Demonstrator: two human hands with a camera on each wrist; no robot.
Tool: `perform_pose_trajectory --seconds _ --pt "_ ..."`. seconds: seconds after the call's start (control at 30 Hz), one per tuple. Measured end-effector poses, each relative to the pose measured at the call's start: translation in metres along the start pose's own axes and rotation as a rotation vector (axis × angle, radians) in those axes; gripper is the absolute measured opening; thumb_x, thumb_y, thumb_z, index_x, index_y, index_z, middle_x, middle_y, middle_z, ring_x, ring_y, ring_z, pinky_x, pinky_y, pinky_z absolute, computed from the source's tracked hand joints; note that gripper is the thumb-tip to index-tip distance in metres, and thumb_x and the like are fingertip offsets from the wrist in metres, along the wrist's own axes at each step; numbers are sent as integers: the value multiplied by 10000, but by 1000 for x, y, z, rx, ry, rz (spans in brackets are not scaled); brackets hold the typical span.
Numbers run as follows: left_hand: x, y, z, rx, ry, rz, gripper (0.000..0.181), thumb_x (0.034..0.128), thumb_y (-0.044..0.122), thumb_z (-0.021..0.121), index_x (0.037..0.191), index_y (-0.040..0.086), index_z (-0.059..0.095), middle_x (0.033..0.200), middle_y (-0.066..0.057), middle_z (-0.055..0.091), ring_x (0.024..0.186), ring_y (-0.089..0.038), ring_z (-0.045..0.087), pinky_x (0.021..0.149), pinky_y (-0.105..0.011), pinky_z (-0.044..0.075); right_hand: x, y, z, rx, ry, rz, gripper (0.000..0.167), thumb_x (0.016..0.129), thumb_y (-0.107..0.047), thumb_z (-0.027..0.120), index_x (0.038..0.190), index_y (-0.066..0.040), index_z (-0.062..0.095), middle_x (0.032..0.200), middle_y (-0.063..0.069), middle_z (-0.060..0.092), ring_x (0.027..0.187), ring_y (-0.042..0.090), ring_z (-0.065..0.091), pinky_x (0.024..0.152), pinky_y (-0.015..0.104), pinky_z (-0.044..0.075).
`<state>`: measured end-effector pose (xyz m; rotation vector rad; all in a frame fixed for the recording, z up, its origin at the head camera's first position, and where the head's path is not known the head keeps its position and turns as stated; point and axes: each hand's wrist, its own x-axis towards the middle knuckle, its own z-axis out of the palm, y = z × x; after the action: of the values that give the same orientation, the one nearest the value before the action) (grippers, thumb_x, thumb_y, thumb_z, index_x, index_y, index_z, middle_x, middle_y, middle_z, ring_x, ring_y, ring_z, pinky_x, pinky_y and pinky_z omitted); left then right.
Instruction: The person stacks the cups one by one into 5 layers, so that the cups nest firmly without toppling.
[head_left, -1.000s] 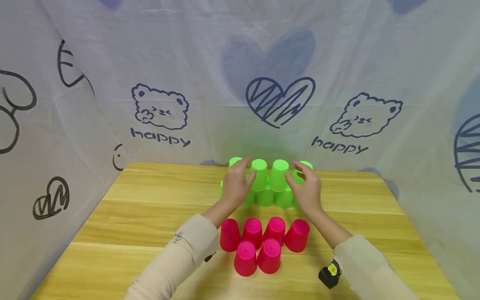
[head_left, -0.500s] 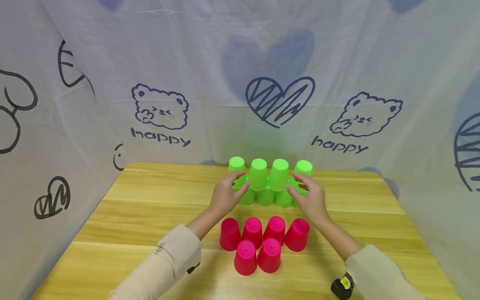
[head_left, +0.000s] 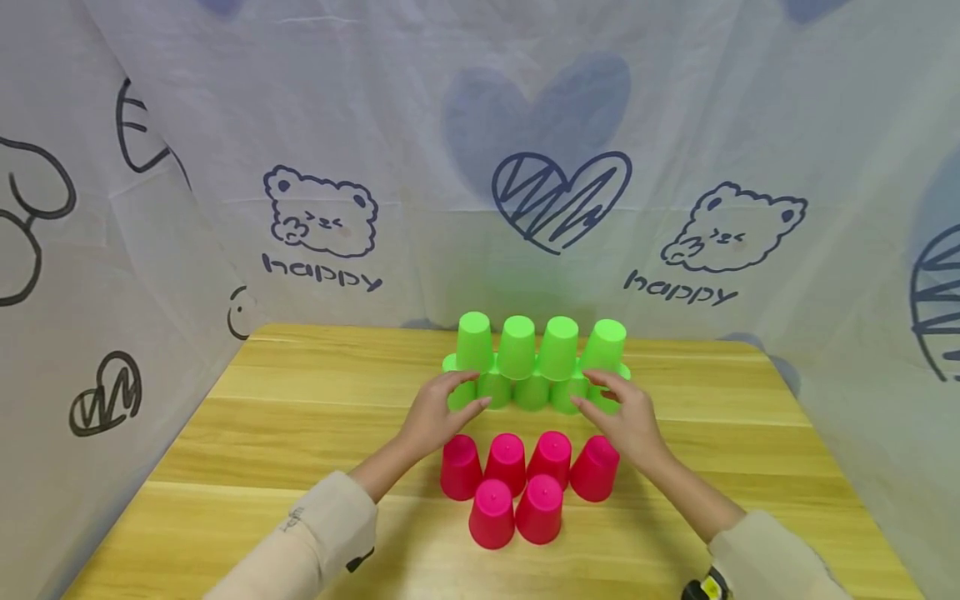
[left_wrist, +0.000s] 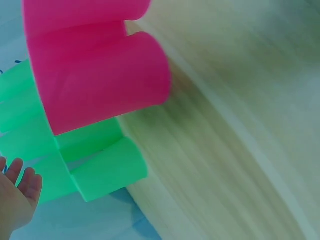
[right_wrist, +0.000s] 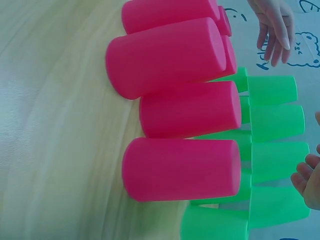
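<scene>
On the wooden bench point(head_left: 300, 442), two tiers of upturned green cups have been built near the cloth backdrop point(head_left: 420, 125): a lower green row point(head_left: 531, 392) of five is bridged by an upper green row point(head_left: 517, 348) of four. In front of it, six upturned red cups point(head_left: 506, 467) are set directly on the bench, four in a row behind two. The left hand point(head_left: 431, 418) is held before the left end of the stack and the right hand point(head_left: 628, 423) before the right end; on both, the fingers are spread and loosely bent, with nothing grasped. Whether any fingertip is touching a green cup cannot be told from the head view. The green tiers can be judged complete so far as they go, with the cups looking evenly placed. If the pile is meant to be raised further, the red cups are probably left to be added, none having been stacked yet.
</scene>
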<state>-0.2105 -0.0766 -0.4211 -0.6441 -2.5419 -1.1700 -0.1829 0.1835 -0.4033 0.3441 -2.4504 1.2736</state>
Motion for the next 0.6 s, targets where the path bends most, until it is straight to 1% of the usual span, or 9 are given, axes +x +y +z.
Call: perform_pose_trajectory --seconds 0.07,0.23,0.4,0.6 --pt "-5 -3 0 -17 -18 -9 428 812 219 711 1161 -7 610 1149 -145 647 1105 -304 589 934 -439 490 -3 1 -1 -5 -12 10 406 747 -7 734 1121 83 604 1088 231 643 1026 383 592 863 481 511" --pt "-15 -10 0 -29 -40 -12 430 813 227 706 1163 -3 608 1165 -146 639 1112 -303 584 931 -449 490 -10 5 -3 -22 -34 22 410 752 -18 734 1130 74 605 1101 225 643 1036 373 595 865 479 511" --pt "-24 -15 -1 -60 -43 -29 429 804 213 716 1154 -11 611 1140 -140 649 1086 -292 599 905 -449 502 -17 13 -5 -21 -55 14 399 758 -37 733 1127 56 614 1108 216 646 1036 359 597 859 500 510" --pt "-37 -19 0 -87 -55 -73 438 770 208 748 1141 11 624 1131 -121 652 1074 -278 601 898 -450 503 -27 23 -5 -31 -97 33 415 757 -54 735 1137 52 606 1111 221 639 1042 365 592 872 493 505"
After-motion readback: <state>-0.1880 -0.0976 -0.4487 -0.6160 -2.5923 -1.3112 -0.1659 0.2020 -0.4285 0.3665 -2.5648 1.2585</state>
